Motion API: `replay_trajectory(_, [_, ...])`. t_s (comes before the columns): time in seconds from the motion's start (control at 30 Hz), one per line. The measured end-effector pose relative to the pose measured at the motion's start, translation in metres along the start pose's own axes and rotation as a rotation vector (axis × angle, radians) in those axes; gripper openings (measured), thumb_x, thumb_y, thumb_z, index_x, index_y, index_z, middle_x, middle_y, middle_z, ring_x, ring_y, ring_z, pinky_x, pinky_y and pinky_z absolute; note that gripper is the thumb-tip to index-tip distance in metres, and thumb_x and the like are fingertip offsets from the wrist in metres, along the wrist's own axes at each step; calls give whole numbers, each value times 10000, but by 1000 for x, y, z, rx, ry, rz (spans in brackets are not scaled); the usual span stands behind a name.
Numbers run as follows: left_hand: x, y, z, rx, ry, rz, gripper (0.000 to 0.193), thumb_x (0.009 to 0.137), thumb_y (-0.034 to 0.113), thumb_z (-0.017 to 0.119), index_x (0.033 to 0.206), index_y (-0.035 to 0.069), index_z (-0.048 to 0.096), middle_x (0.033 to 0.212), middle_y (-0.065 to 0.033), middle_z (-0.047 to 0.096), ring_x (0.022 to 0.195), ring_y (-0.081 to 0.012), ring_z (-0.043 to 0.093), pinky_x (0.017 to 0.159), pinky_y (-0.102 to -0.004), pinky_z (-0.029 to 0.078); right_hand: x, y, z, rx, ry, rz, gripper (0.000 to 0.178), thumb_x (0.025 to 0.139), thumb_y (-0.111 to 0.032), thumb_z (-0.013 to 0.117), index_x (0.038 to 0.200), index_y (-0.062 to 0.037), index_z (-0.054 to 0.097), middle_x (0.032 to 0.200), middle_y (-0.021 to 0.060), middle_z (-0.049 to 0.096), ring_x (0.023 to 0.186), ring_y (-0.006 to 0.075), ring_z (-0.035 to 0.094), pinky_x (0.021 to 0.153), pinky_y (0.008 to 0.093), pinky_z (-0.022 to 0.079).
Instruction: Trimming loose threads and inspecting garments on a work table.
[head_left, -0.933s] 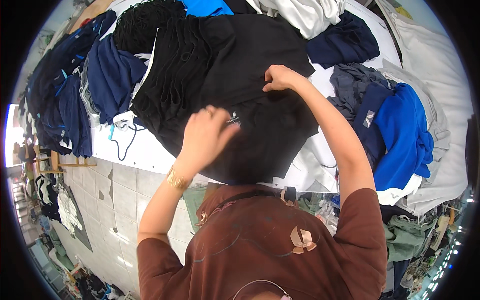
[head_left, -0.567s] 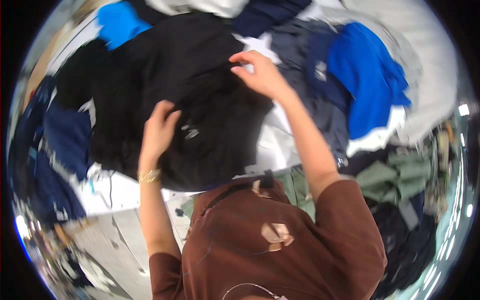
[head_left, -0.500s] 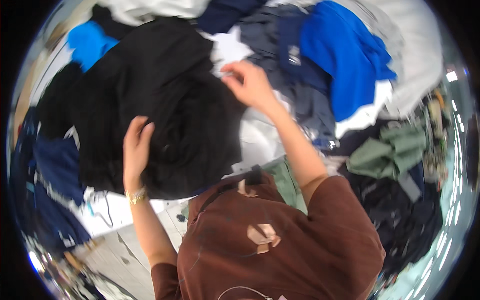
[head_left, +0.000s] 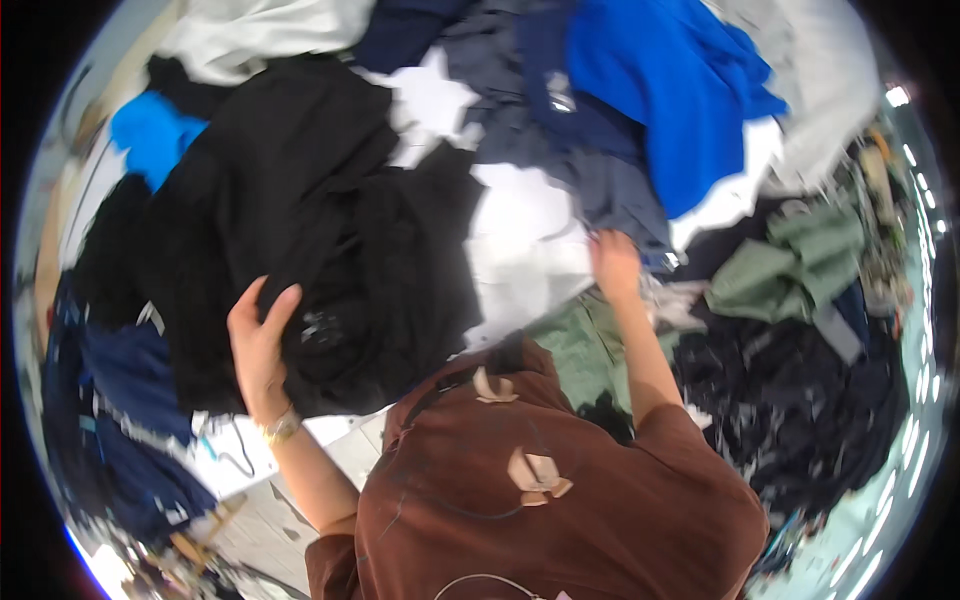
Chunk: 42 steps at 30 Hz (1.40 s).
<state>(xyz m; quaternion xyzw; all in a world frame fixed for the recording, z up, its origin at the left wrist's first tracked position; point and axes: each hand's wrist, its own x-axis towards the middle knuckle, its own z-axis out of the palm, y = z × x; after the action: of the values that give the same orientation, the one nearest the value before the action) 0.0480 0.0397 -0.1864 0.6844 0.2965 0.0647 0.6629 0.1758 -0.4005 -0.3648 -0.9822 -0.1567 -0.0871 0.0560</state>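
A black garment, rumpled and piled in folds, spreads over the left half of the white table surface. On its near left part rests my left hand, thumb and fingers apart with no cloth gathered between them. Small pale print shows on the black cloth beside that hand. My right hand is out to the right, at the lower edge of a dark grey garment. Its fingertips are bent down and partly hidden, so whether they grip the cloth does not show.
A bright blue garment lies beyond the grey one, with pale grey cloth farther right. Green cloth and a black heap sit at the right. Navy clothes and a light blue piece are at the left.
My right hand has left the black garment's upper right edge and swung right and nearer to the grey garment. My left hand stays on the black cloth. The view has shifted slightly.
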Motion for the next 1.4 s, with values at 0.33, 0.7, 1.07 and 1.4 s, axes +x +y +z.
replay_trajectory(0.33, [0,-4,-7,-196,-47,-30,360,743,55,743,1059,-50,603,896,-41,657,791,-82,612,734,-204,484,-11,20,-23,210,-129,-231,214,874,-105,514,1065,-10,538,815,200,596,709,383,589,605,434,472])
replay_trajectory(0.7, [-6,9,-2,-254,-94,29,284,745,28,731,1006,-33,636,875,-30,673,749,-66,617,719,-189,491,94,-247,-116,1279,-16,-516,166,786,-29,703,941,-36,644,655,18,611,516,32,504,481,185,393])
replay_trajectory(1.07, [-19,12,-1,34,-34,230,176,771,15,672,938,-37,652,845,-9,660,755,-39,574,719,-191,467,118,-305,-118,990,264,-1009,261,641,7,647,893,-53,620,649,6,611,521,159,586,493,267,414])
replay_trajectory(1.4, [-14,12,-1,-118,-106,93,187,783,42,698,952,-21,650,858,-8,659,763,-43,583,722,-185,472,118,-282,-127,1215,-193,-659,292,757,-165,771,831,-49,514,606,26,505,480,96,494,457,240,398])
